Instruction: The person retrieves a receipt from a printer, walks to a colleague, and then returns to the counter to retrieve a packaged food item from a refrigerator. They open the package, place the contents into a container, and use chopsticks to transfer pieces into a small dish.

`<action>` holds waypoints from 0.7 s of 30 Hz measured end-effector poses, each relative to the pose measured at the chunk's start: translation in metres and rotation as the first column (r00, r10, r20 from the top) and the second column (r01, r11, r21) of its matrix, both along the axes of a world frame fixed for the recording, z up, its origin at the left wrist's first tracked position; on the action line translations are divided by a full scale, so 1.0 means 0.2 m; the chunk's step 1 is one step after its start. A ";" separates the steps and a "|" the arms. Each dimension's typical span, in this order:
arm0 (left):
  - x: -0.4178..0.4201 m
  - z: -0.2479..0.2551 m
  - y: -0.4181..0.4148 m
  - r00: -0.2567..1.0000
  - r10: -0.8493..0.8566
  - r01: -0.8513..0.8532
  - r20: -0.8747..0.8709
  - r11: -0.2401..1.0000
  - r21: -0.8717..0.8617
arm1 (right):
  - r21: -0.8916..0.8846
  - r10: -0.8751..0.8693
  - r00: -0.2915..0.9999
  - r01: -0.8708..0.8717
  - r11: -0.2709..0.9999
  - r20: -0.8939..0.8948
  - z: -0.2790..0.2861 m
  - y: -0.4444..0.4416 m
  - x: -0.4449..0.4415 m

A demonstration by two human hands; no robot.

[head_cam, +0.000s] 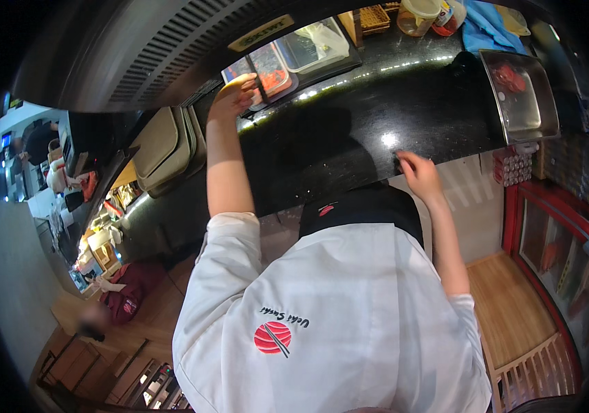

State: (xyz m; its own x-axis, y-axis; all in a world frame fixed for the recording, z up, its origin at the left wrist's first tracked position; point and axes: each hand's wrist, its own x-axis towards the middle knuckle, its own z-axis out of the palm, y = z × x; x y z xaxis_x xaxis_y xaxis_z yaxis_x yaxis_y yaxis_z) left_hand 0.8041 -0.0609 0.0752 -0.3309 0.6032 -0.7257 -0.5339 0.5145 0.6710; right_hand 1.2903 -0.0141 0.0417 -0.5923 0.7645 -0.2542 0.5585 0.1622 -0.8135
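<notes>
My left hand (235, 97) reaches to the back of the black counter (320, 149), its fingers bent beside a clear tub (268, 69) of orange-red food. A dark strip (257, 80) crosses in front of that tub, close to my fingertips. Whether my fingers grip anything there is hidden. At the counter's front edge is my right hand (421, 174), with thumb and fingers drawn together. Something small and dark shows at its fingertips, too unclear to tell from the counter. Right of the first tub stands a larger clear container (315, 46) with pale, crumpled contents.
A vented metal housing (170, 51) overhangs the upper left. Trays (163, 144) lean left of my forearm. At right sits a steel pan (529, 111) holding red food, near a blue cloth (493, 28). A red-framed glass-front cabinet (547, 242) stands lower right. Another person (137, 289) works at left.
</notes>
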 end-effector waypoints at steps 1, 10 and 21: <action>-0.07 -0.06 -0.08 0.933 -0.200 0.124 0.299 0.959 0.256 | 0.114 0.067 0.988 -0.051 0.992 -0.141 0.04 0.03 -0.16; 0.59 0.08 -0.05 0.868 0.210 -0.426 0.451 0.782 0.455 | 0.286 -0.034 0.826 0.233 0.929 -0.563 0.18 -0.03 -1.31; 0.39 0.04 -0.25 0.869 0.139 -0.390 0.475 0.784 0.483 | 0.527 0.059 0.810 0.322 0.786 -0.584 0.23 -0.10 -1.71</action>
State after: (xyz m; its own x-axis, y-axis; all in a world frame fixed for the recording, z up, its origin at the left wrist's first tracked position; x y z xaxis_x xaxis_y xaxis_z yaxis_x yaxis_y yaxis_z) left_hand 0.8831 -0.1114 0.0828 -0.3011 0.8658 -0.3997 -0.8694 -0.0771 0.4880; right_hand 0.9477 -0.0346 0.0884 -0.3580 0.7225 0.5915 0.1058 0.6608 -0.7431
